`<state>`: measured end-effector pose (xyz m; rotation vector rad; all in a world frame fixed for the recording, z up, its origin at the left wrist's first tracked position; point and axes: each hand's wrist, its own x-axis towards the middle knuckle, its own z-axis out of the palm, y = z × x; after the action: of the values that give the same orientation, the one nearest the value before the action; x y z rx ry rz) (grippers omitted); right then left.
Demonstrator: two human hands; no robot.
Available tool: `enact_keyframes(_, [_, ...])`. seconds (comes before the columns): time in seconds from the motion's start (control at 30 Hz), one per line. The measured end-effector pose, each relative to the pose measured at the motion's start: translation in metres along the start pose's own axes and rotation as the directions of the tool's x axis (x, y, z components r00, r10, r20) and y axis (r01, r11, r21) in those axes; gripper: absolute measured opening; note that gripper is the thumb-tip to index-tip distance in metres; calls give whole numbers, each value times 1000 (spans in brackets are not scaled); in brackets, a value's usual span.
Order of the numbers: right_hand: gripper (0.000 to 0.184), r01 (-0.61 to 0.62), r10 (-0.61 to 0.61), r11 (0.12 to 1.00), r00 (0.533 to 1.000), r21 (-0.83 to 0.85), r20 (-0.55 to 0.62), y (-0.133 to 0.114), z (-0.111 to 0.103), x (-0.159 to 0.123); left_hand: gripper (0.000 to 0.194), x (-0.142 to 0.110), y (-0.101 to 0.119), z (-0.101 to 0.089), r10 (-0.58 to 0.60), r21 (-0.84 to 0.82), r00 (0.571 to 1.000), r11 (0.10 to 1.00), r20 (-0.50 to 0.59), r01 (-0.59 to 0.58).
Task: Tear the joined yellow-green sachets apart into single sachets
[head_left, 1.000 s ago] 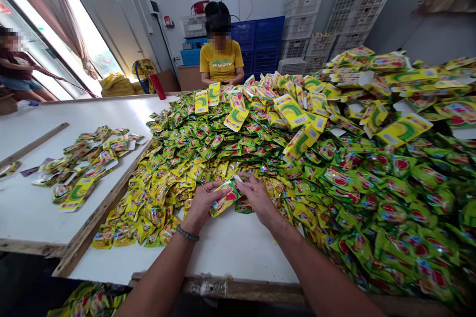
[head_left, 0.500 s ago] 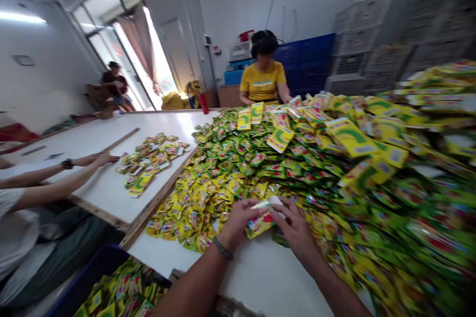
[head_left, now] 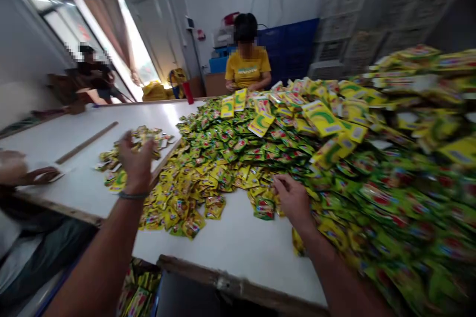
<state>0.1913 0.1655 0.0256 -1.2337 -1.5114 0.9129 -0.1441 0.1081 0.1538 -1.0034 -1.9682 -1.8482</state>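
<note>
Nearest first: below the wooden front edge, more green-and-yellow packs (head_left: 138, 293) lie low; bare white tabletop (head_left: 230, 250) between the forearms. Right hand (head_left: 293, 200): grip narrow, thumb and forefinger close together at the inner edge of the packet heap; cannot tell whether anything is pinched. One green-ended packet (head_left: 264, 209) lies flat just left of its fingertips, apart from the palm. Left hand (head_left: 137, 161): raised, blurred, grip wide, fingers and thumb spread, nothing seen between them. Behind it in view, the small carton group (head_left: 118, 181) lies on the left part of the tabletop; contact cannot be told. Yellow packets (head_left: 178, 198) spread between the two hands, nearer the left wrist on that side. Green packets (head_left: 223, 131) bank up beyond, with yellow cartons (head_left: 323, 118) strewn on top, well apart from both grips. To the left, a co-worker's hand (head_left: 46, 175) rests over the tabletop. Far side: a person in a yellow shirt (head_left: 248, 69), blue crates (head_left: 288, 47) behind.
</note>
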Motion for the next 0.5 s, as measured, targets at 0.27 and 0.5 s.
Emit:
enact_keyframes(0.27, [25,299,51,684,890,-665,452,-2,-1,-12,23,-123,4,48,-83,66,583,997,808,50])
enact_keyframes(0.5, [12,278,76,762,858,-584,508,-1,-2,-10,19,-193,0,92,286,-56,378,855,881,-516])
